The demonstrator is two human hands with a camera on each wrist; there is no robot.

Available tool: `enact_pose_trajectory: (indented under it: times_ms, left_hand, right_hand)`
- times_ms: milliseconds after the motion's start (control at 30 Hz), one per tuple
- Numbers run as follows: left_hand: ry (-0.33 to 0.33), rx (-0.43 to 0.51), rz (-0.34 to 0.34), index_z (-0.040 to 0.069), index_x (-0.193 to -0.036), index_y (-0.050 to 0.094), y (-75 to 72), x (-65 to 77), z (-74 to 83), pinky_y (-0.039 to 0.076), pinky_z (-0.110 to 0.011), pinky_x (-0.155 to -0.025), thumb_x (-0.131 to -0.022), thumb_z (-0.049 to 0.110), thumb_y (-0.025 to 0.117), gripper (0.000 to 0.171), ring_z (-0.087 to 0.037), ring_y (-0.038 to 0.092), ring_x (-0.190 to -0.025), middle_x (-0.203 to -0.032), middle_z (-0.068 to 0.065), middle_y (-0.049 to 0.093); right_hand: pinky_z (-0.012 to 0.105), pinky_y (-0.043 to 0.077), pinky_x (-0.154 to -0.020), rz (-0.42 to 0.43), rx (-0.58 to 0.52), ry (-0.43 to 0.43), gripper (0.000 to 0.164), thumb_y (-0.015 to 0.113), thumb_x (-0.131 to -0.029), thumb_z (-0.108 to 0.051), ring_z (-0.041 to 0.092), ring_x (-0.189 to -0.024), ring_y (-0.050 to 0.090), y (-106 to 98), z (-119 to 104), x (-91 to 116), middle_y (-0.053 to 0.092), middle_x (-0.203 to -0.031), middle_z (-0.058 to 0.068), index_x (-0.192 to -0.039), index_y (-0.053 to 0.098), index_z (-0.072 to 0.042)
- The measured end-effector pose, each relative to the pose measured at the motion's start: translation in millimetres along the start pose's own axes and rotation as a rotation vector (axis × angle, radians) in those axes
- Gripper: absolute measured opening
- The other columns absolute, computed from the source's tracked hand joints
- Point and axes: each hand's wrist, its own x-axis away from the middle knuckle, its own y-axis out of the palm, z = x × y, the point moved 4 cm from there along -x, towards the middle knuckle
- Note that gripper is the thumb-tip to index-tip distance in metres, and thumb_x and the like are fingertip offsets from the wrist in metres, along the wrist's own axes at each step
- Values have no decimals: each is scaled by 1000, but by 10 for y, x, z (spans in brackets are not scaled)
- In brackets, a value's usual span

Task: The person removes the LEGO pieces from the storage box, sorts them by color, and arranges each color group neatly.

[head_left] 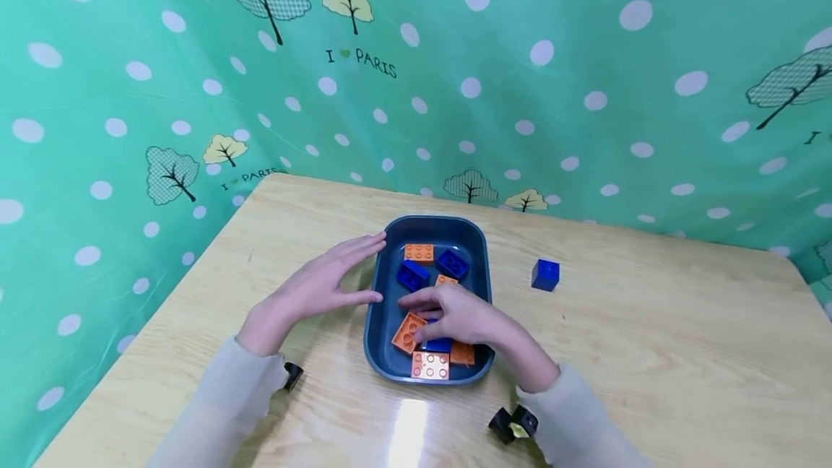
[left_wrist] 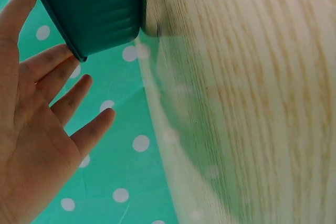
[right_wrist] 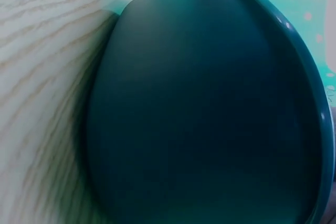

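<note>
A dark blue rectangular tray point(head_left: 371, 331) holds several orange and blue toy building bricks. My left hand point(head_left: 318, 284) is at its left side, fingers extended, with fingertips at the rim. In the left wrist view, fingertips of that hand point(left_wrist: 39, 124) meet the tray's edge point(left_wrist: 84, 30). Inside the tray, my right hand point(head_left: 458, 313) reaches in from the right, fingers loosely bent and thumb apart from them. Beneath it lies a blue brick point(head_left: 437, 345), partly hidden. The thumb tip overlaps a tilted orange brick point(head_left: 406, 334). The tray's outer wall point(right_wrist: 199, 103) fills the right wrist view.
A single blue brick point(head_left: 545, 275) lies on the wooden table point(head_left: 650, 352) right of the tray. At the tray's far end are an orange brick point(head_left: 419, 253) and two blue ones. A green dotted cloth point(head_left: 416, 92) hangs behind the table.
</note>
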Motion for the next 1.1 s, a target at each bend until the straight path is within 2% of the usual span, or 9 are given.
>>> enact_pose_trajectory:
  times_ms: [200, 433, 567, 733, 900, 1000, 1100]
  left_hand:
    - [4, -3, 12, 19, -157, 32, -7, -26, 1, 28, -52, -123, -89, 54, 69, 85, -28, 27, -153, -165, -2, 29]
    - [-6, 0, -2, 19, -158, 31, 16, 6, -11, 28, -52, -123, -89, 54, 68, 85, -27, 26, -153, -166, -2, 28]
    - [-2, -4, 2, 19, -157, 32, 17, -4, -16, 28, -52, -123, -89, 54, 68, 85, -27, 26, -153, -166, -1, 27]
    - [1, -3, -12, 20, -158, 31, 2, -23, -6, 28, -51, -124, -89, 54, 68, 85, -27, 27, -153, -166, 0, 27]
    - [-9, 2, -19, 20, -158, 31, -2, -11, 5, 30, -52, -122, -89, 53, 69, 85, -27, 28, -152, -166, 1, 27]
    - [-6, 1, -18, 19, -158, 31, -5, -3, 13, 31, -53, -122, -90, 52, 69, 84, -28, 29, -152, -165, 0, 28]
    - [-6, 1, -12, 19, -157, 32, -15, 19, 9, 32, -53, -121, -90, 52, 69, 84, -27, 29, -152, -165, 0, 28]
  right_hand:
    - [38, 52, -106, 1, 85, -14, 49, 75, -89, -9, 28, -126, 62, 12, -6, -25, 63, -137, 16, -134, 60, 0]
    - [34, 55, -102, -25, 165, -71, 44, 76, -88, -14, 22, -118, 67, 87, -28, -74, 69, -128, 10, -129, 65, -3]
    - [35, 55, -102, -29, 199, -85, 47, 77, -88, -15, 19, -115, 68, 107, -30, -83, 71, -125, 6, -131, 63, -5]
    - [35, 53, -104, -23, 276, -101, 50, 79, -87, -19, 16, -117, 67, 129, -50, -68, 70, -126, 2, -133, 62, -9]
    - [38, 49, -109, 15, 380, -164, 51, 77, -88, -25, 16, -126, 61, 179, -100, -53, 65, -136, 1, -135, 62, -15]
    - [39, 48, -111, 48, 375, -202, 51, 76, -90, -25, 17, -129, 58, 200, -123, -42, 61, -141, 2, -137, 60, -16]
    - [35, 50, -108, 70, 315, -243, 48, 75, -90, -20, 17, -126, 61, 213, -150, -40, 61, -140, 4, -135, 60, -14]
